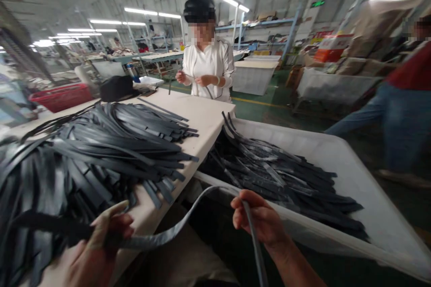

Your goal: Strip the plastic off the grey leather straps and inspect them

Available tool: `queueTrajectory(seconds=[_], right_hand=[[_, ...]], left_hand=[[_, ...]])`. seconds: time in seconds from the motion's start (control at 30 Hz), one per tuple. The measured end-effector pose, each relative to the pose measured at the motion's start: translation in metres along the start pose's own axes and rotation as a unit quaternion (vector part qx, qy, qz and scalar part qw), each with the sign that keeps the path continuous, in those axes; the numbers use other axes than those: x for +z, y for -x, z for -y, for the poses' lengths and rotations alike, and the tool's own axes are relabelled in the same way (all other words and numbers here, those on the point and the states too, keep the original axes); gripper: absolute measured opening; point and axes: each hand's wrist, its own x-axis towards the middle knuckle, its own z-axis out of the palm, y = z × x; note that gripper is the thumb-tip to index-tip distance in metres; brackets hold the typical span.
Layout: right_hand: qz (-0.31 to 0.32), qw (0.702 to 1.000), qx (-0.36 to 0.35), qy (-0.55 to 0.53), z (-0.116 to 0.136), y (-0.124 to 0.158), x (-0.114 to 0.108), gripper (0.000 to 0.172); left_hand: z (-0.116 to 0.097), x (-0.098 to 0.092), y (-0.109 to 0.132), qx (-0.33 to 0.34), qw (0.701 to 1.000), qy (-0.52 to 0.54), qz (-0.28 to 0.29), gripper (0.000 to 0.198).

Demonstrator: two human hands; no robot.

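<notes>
From my seat, the work in hand looks like the sorting of one piece out of many. A long grey flat strip (178,228) of rubbery or leather-like material hangs in a sagging arc just off the near edge of the pale table (205,114). My left hand (97,246) is closed on one end over the table's near corner, fingers curled and thumb pressed on top. My right hand (261,222), off the table's right side, is wrapped loosely around the strip, whose tail drops below the wrist.

I judge that any further move calls for both grips to hold without twisting the strip, and for its tail to stay clear of the table edge.

A heap of dark strips (111,152) covers the table's left half. More fill the white tub (340,157) against its right side. A co-worker in a white top (208,65) stands at the table's far end, and a black bag (116,87) sits there too. Nothing blocks my hands.
</notes>
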Motion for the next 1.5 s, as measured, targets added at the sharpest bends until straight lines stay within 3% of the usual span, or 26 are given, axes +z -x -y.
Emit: queueTrajectory(seconds=[0.13, 0.23, 0.43, 0.57, 0.67, 0.9, 1.13, 1.27, 1.37, 1.5], right_hand=[[-0.030, 0.999, 0.005, 0.034, -0.006, -0.011, 0.017, 0.027], [-0.030, 0.990, 0.017, 0.133, -0.019, -0.019, 0.023, 0.032], [0.003, 0.913, 0.118, 0.391, -0.059, -0.027, 0.026, 0.043], [0.035, 0.863, 0.177, 0.471, -0.079, -0.028, 0.030, 0.049], [0.066, 0.845, 0.192, 0.495, -0.086, -0.031, 0.037, 0.045], [0.072, 0.832, 0.136, 0.533, -0.092, -0.040, 0.041, 0.045], [0.069, 0.835, 0.087, 0.539, -0.094, -0.044, 0.044, 0.049], [0.011, 0.852, 0.033, 0.522, -0.070, -0.054, 0.037, 0.040], [0.006, 0.849, -0.043, 0.527, -0.051, -0.061, 0.039, 0.038], [0.085, 0.868, 0.000, 0.490, -0.045, -0.060, 0.056, 0.034]], left_hand=[[0.012, 0.016, 0.013, -0.041, 0.989, -0.024, 0.138, 0.060], [0.019, 0.033, 0.019, -0.021, 0.981, -0.022, 0.192, 0.053], [0.028, 0.058, 0.029, -0.027, 0.966, 0.056, 0.251, 0.054], [0.026, 0.071, 0.036, -0.034, 0.955, 0.082, 0.283, 0.052], [0.023, 0.076, 0.038, -0.051, 0.957, 0.078, 0.275, 0.050], [0.035, 0.074, 0.043, -0.077, 0.960, 0.091, 0.252, 0.042], [0.049, 0.066, 0.054, -0.120, 0.944, 0.040, 0.306, 0.054], [0.042, 0.056, 0.049, -0.036, 0.959, -0.009, 0.282, 0.048], [0.036, 0.052, 0.050, 0.017, 0.931, -0.083, 0.356, 0.050], [0.033, 0.054, 0.060, 0.007, 0.895, -0.101, 0.433, 0.055]])
